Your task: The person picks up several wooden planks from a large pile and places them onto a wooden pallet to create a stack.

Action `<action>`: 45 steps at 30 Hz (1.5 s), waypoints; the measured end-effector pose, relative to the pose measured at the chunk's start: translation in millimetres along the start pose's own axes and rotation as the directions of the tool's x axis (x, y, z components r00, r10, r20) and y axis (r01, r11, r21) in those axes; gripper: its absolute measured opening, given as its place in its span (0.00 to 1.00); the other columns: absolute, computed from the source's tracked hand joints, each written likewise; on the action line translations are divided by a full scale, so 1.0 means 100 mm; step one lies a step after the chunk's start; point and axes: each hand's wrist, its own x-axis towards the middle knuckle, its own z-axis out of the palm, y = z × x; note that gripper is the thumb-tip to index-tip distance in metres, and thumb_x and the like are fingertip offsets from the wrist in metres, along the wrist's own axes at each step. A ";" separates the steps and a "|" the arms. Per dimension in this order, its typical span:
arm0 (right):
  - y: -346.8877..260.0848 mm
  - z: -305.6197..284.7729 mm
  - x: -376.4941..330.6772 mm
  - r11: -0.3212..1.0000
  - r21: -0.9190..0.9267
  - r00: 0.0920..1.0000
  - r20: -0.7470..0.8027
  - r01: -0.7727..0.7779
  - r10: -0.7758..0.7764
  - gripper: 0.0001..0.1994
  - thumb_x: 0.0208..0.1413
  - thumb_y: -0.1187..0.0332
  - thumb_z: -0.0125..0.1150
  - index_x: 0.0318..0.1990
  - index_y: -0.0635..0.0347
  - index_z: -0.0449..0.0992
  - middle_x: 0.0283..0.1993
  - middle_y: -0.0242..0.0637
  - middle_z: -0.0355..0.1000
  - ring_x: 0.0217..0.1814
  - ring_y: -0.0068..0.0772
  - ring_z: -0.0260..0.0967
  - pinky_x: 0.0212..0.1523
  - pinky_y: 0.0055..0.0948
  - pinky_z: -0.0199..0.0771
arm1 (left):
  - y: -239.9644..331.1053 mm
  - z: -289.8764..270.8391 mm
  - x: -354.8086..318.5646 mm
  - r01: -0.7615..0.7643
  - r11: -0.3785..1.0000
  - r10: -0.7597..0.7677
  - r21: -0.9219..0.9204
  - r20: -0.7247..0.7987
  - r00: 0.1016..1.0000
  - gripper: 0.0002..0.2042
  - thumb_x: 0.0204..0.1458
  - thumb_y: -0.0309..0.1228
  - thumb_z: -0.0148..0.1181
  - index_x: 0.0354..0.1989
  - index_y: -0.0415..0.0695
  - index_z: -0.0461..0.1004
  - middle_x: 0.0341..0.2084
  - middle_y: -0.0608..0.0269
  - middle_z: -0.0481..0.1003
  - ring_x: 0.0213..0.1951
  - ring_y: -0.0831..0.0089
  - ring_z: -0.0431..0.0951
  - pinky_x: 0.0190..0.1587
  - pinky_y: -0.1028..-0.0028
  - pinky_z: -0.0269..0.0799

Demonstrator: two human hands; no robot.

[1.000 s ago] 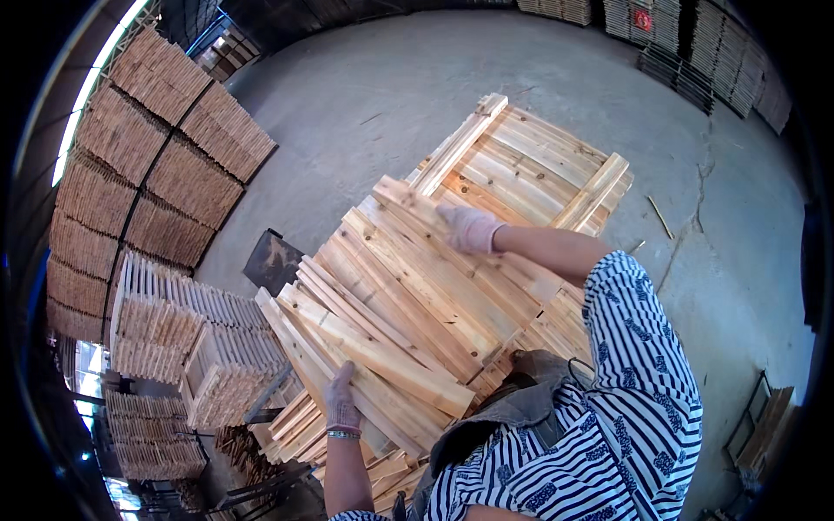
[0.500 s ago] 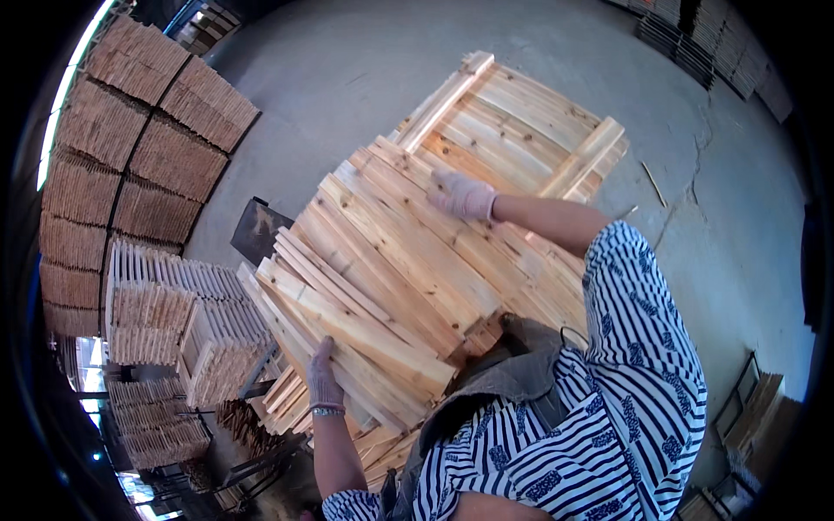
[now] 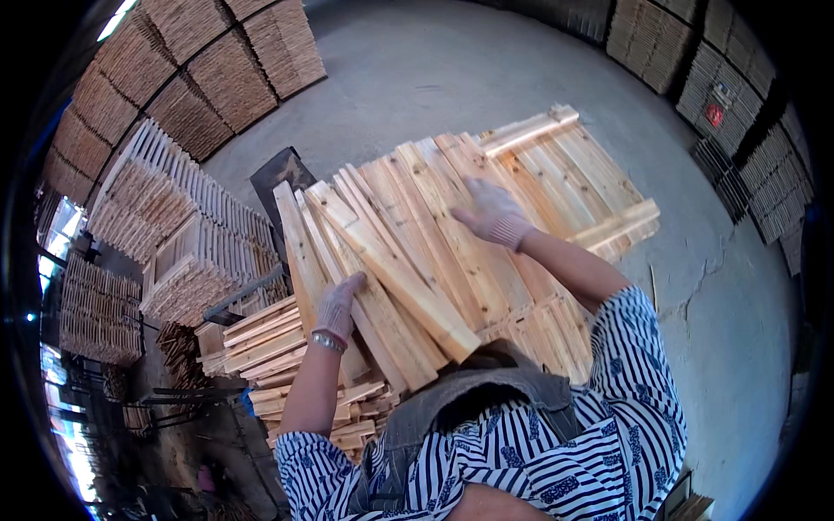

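Pale wooden boards lie side by side, fanned out in front of me. My right hand, in a light knit glove, rests spread on top of them, its thumb apart from the fingers. Among the boards further left is my gloved left hand, closed at the edge of a wooden board; its fingers are partly hidden. A loose board lies slantwise over the others just right of this hand. Beyond my right hand is a panel of joined boards with two cross battens.
Shorter wood pieces are piled at the lower left. Stacked slatted panels stand on the left, near a dark metal plate. Tall wood stacks line the far left, and more stacks stand at the far right.
The view has turned, so the boards and panel appear further right and lower. My right hand has shifted left over the boards, with its fingers more spread. My left hand stays at the left boards.
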 end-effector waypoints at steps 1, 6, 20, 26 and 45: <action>-0.20 0.15 0.04 0.994 0.104 0.995 0.093 0.031 -0.041 0.40 0.63 0.40 0.48 0.72 0.62 0.57 0.72 0.59 0.58 0.73 0.56 0.59 0.72 0.46 0.57 | -0.04 0.01 -0.03 -0.021 0.999 0.020 0.049 0.016 1.000 0.20 0.56 0.38 0.63 0.52 0.37 0.78 0.45 0.54 0.80 0.44 0.63 0.82 0.49 0.64 0.80; -1.52 0.54 -0.25 0.942 0.334 0.953 0.297 -0.043 -0.062 0.50 0.57 0.33 0.50 0.73 0.69 0.50 0.72 0.65 0.55 0.75 0.59 0.56 0.73 0.45 0.57 | -0.01 -0.06 0.07 -0.244 0.965 0.223 0.091 0.195 0.955 0.20 0.61 0.38 0.60 0.57 0.40 0.76 0.45 0.55 0.80 0.46 0.66 0.81 0.48 0.66 0.80; -0.90 0.05 -0.28 0.416 0.811 0.875 0.479 -0.412 -0.066 0.59 0.47 0.46 0.76 0.75 0.68 0.42 0.61 0.57 0.70 0.63 0.43 0.71 0.65 0.37 0.71 | 0.23 0.63 -0.37 -0.119 0.960 0.194 -0.255 0.296 0.935 0.24 0.59 0.41 0.65 0.58 0.36 0.74 0.48 0.55 0.79 0.49 0.64 0.80 0.54 0.67 0.78; -0.39 0.06 -0.55 -0.252 0.797 0.825 0.470 -0.549 -0.314 0.36 0.62 0.45 0.61 0.68 0.62 0.64 0.64 0.43 0.71 0.61 0.34 0.73 0.61 0.36 0.76 | 0.35 1.35 -0.43 -0.177 0.947 0.261 -0.269 0.321 0.910 0.23 0.61 0.38 0.62 0.59 0.34 0.71 0.52 0.53 0.76 0.52 0.66 0.78 0.54 0.67 0.77; 0.72 -1.15 -0.20 0.941 0.281 0.980 0.112 -0.191 0.165 0.42 0.47 0.63 0.68 0.70 0.59 0.55 0.48 0.57 0.77 0.51 0.55 0.78 0.50 0.46 0.79 | 0.27 1.20 0.12 -0.232 0.970 0.241 -0.078 0.137 0.961 0.21 0.57 0.36 0.65 0.55 0.38 0.73 0.45 0.55 0.78 0.45 0.65 0.80 0.51 0.66 0.79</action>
